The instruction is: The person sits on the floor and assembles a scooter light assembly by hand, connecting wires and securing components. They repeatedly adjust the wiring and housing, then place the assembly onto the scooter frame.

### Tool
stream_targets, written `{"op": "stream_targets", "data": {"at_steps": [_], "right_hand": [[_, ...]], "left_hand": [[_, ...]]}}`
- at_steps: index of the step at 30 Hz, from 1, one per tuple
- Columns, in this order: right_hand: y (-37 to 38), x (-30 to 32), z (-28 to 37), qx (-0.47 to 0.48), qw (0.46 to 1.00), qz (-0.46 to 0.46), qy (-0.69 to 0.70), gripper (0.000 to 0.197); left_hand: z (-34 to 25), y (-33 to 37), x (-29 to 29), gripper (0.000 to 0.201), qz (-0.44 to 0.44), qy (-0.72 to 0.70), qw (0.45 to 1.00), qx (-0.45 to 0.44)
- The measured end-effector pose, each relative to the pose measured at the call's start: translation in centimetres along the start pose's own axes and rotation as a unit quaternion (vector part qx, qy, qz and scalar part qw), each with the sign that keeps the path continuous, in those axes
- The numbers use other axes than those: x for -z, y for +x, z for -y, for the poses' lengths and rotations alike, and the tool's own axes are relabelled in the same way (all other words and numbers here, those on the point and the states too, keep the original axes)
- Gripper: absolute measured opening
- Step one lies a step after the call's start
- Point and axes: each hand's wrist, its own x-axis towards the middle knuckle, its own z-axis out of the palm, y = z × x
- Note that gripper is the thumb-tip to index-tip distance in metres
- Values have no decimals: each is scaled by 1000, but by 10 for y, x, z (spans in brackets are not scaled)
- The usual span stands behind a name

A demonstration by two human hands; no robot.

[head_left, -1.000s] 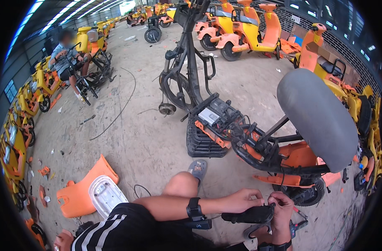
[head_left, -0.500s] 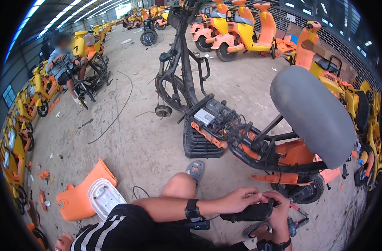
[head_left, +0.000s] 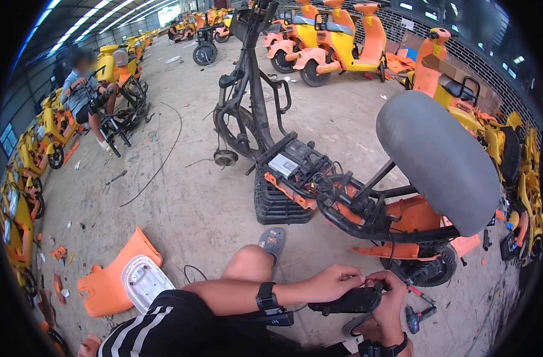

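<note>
Low in front of me, my right hand (head_left: 391, 297) is curled round the end of a dark, elongated part (head_left: 343, 302) with rounded ends; its kind is unclear. My left hand (head_left: 331, 284) is above that part, thumb and fingertips pinched close to the right fingertips. Whatever lies in this pinch is too small to make out. Both wrists wear dark bands. Ahead stands a stripped scooter frame (head_left: 260, 107), with a grey seat (head_left: 438, 160) tilted up at its rear and bare wiring (head_left: 328, 187) along the middle.
A power drill (head_left: 419, 319) and a red-handled tool (head_left: 422, 294) lie right of my hands. On the left floor are an orange panel (head_left: 108, 285) and a white tray-like part (head_left: 145, 281). Another person (head_left: 84, 89) sits by a stripped scooter. Yellow scooters (head_left: 360, 47) line the sides.
The view has shifted slightly, so the scene sits a little further left. My left and right fingertips have drawn slightly apart; the right hand still grips the dark part.
</note>
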Motion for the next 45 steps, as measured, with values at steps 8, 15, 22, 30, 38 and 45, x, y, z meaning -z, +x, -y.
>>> {"op": "stream_targets", "data": {"at_steps": [8,15,22,30,38,45], "right_hand": [[2,3,3,18,998,-43,-46,5],[0,2,5,-36,997,-61,30,3],[-2,-1,7,-16,999,-22,47,11],[-3,3,6,-12,999,-9,42,11],[-4,10,13,112,994,2,21,19],[-3,7,6,144,989,6,-31,16]], "left_hand": [[-7,-3,6,24,3,4,999,32],[-10,-5,16,21,-16,-46,998,30],[-35,-8,11,17,-33,27,996,84],[-35,-9,12,15,-46,6,999,24],[-38,-12,2,15,-30,58,998,0],[-34,-17,3,13,-12,102,994,-28]]}}
